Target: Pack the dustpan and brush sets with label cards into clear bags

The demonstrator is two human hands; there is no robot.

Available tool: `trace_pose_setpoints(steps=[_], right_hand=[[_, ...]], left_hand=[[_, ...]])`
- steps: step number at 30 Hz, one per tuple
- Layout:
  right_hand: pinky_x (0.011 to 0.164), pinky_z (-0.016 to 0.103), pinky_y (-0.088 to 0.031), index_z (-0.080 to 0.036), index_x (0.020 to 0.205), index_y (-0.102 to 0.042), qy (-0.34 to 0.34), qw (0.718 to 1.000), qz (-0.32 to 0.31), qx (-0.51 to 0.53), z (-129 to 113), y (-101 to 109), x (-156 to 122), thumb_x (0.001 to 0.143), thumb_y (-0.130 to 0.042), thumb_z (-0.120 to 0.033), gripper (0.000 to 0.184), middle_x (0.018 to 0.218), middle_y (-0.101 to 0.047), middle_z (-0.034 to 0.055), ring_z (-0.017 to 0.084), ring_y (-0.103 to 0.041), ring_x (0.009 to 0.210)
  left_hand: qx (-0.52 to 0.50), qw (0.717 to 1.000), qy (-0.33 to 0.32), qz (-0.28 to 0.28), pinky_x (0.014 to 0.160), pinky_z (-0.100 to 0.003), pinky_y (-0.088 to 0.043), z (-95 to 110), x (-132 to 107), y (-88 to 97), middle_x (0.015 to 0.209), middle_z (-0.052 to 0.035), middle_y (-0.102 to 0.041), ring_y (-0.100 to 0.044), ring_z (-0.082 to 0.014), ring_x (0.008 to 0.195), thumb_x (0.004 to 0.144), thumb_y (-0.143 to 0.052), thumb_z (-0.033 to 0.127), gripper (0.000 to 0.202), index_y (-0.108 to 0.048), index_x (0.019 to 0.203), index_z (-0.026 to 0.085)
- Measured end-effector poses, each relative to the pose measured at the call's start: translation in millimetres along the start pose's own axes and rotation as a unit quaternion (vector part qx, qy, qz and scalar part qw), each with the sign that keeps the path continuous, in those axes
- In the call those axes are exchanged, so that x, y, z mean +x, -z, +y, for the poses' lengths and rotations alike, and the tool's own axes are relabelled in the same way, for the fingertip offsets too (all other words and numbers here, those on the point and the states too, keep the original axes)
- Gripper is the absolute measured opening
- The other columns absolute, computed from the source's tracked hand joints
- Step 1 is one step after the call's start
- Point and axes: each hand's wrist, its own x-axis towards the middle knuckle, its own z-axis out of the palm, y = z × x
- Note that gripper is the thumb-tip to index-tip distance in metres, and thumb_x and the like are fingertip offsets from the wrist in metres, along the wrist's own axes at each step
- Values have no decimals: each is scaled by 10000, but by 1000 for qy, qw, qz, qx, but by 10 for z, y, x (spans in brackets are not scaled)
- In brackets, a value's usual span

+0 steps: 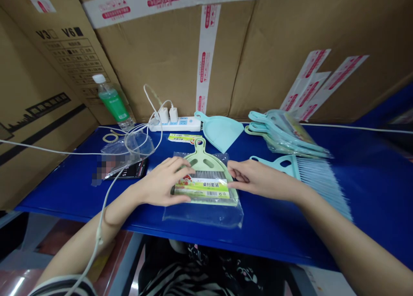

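A green dustpan (200, 152) lies on the blue table in a clear plastic bag (206, 216), handle pointing away from me. Inside with it are a grey-bristled brush (211, 174) and a yellow-green label card (206, 189). My left hand (167, 180) rests at the left side of this package, fingers spread and thumb apart. At the package's right edge is my right hand (248, 177), its fingers curled in and its thumb near the label. Whether it pinches the bag, I cannot make out. Beside my right forearm lies a light-blue brush (290, 167), partly hidden by the arm.
Behind the package are a blue dustpan (222, 130), a loose label card (183, 138) and a power strip (190, 124). Bagged dustpan sets (284, 132) are stacked at right. White cables (112, 184), a phone (135, 170) and a bottle (114, 104) are at left. Cardboard (161, 63) walls the back.
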Motion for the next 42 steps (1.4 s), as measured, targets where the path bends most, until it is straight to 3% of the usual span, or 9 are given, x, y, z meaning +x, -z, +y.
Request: trace_pose_setpoints(steps=[3, 7, 12, 19, 36, 42], right_hand=[[492, 247, -266, -239, 698, -336, 5, 1000, -8, 5, -3, -4, 0, 829, -555, -322, 269, 554, -450, -60, 118, -394, 496], [491, 248, -261, -238, 684, -336, 12, 1000, -9, 10, 1, -4, 1, 833, -545, -313, 268, 546, -430, -64, 115, -381, 490], [496, 250, -280, -239, 683, -331, 30, 999, -9, 27, 27, -14, 3, 838, -516, -339, 261, 552, -443, -58, 115, -394, 488], [504, 260, -292, -243, 679, -324, 7, 999, -16, 33, 61, -16, 6, 821, -527, -379, 283, 547, -442, -60, 122, -404, 495], [522, 263, -273, -245, 657, -288, -14, 999, -34, 13, 76, 3, 2, 833, -477, -391, 296, 532, -374, -68, 120, -322, 495], [542, 273, -283, -246, 652, -285, -3, 999, -38, 21, 81, 4, -4, 850, -434, -408, 296, 534, -362, -67, 121, -315, 492]], left_hand=[[-53, 998, -40, -21, 917, -424, -455, 36, -10, 21, 1156, -128, -531, -507, -269, 1069, 746, -681, 470, 548, -504, 1172, 173], [-79, 995, -46, -38, 905, -396, -463, 61, -16, 17, 1128, -102, -539, -510, -243, 1036, 721, -684, 357, 406, -538, 1057, 182], [-58, 997, -35, -32, 837, -345, -478, 61, -12, -4, 982, -67, -555, -522, -198, 906, 758, -589, 233, 150, -527, 884, 181], [-5, 999, -47, -17, 754, -297, -477, 43, -4, -67, 851, -30, -564, -547, -170, 803, 802, -504, 198, 17, -505, 814, 186], [19, 997, -80, 8, 707, -264, -471, 9, 9, -116, 835, -30, -643, -593, -145, 746, 924, -403, 205, 165, -560, 899, 165], [11, 996, -92, 12, 690, -250, -472, 22, 8, -116, 790, -21, -641, -593, -136, 725, 936, -380, 192, 229, -588, 845, 167]])
